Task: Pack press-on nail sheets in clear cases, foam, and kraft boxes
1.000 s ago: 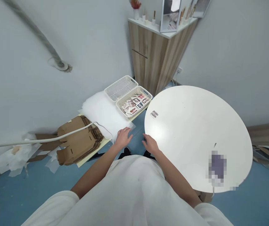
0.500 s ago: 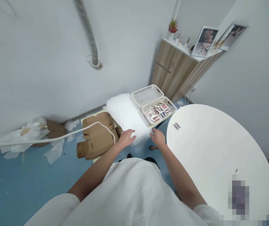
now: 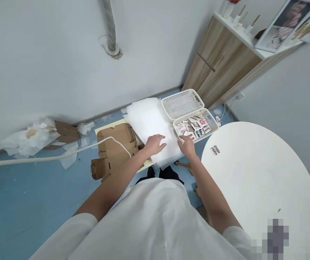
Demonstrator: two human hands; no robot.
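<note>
Over the stack of white foam sheets (image 3: pixel 152 117) I see my left hand (image 3: pixel 154 145), its thumb and fingers apart and nothing in it. My right hand (image 3: pixel 186 146) is near the sheets' right edge, fingers apart, holding nothing, by the front corner of a white plastic basket (image 3: pixel 211 131). Several cards of press-on nails (image 3: pixel 195 126) lie inside that basket. Behind it stands a second white basket (image 3: pixel 182 104) with clear plastic pieces in it. Flattened brown cardboard boxes (image 3: pixel 115 144) are piled left of the sheets.
A round white table (image 3: pixel 252 162) is at my right, with one nail card (image 3: pixel 215 150) near its edge. A white cable (image 3: pixel 70 156) crosses in front of the cardboard. A wooden cabinet (image 3: pixel 228 57) stands in the corner. Torn packaging (image 3: pixel 33 135) lies on the floor at left.
The view has shifted down and to the left. Both hands have moved forward, the left over the foam sheets and the right closer to the basket of nail cards.
</note>
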